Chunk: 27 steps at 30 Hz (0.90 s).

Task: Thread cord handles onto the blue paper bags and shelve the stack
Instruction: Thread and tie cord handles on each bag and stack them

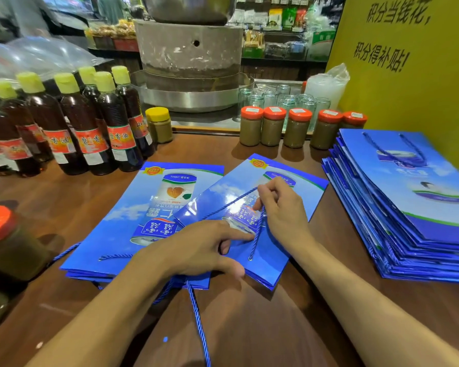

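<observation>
On the top bag [270, 260], the left hand [196, 250] presses to stop it sliding; its grip is unclear. The right hand [281, 207] pinches the cord [257, 235] to draw it through.

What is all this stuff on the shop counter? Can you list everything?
bag being threaded: one, blue, table centre, under both hands
loose bags: small pile, blue, beneath it, leftward
bag stack: one pile, blue, table right
cord: one, blue, through that bag's hole
spare cord: one, blue, trailing toward the near edge
oil bottles: at least seven, dark, yellow caps, back left
orange-lidded jars: five, tan contents, back right row
big jar: one, orange lid, near left
yellow-lidded jar: one, beside the bottles
glasses: several, clear, behind the jars
stone mill: one, grey, back centre
table: one, brown wood
left hand: rests on the bag
right hand: pinches the cord
</observation>
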{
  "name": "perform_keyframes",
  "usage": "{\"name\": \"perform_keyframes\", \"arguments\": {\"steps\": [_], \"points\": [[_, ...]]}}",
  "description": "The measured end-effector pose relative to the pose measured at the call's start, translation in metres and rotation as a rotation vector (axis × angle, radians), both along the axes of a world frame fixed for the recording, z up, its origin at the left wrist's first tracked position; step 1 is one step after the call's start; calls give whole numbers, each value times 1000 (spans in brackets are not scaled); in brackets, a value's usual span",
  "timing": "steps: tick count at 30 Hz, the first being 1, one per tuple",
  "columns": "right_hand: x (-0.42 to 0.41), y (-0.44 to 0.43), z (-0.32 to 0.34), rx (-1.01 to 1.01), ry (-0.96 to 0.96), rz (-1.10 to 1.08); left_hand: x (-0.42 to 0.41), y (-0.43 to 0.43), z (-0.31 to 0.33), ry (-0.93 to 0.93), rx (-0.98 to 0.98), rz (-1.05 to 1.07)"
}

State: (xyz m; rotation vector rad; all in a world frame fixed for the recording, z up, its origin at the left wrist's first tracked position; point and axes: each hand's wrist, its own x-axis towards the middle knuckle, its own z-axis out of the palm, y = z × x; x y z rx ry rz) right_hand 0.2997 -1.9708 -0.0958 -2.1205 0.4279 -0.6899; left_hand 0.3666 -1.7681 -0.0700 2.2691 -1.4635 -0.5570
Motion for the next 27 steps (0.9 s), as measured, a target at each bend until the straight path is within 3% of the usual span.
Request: {"name": "perform_keyframes", "arguments": {"steps": [5,8,10,12,16,21,24,27], "points": [[-10,-32,9,-405,312,-97,-1,-3,-2,-267,-27,0],[-26,-50,18,-423,528,-254,1,-3,-2,-384,-55,-61],[-32,-54,18,-382,575,-319,1,-2,0,-386,-51,-87],[-32,-52,23,-215,422,-352,-1,-2,1,-362,-119,-66],[-22,-51,31,442,-4,-441,-2,1,3,-410,-382,70],[-20,-46,31,1040,-282,-463,8,6,0,-214,-649,234],[-25,-43,33,1153,-392,-341,5,7,7,-139,-820,327],[-24,-37,26,1134,-341,-266,-8,4,22,42,-1027,449]]}}
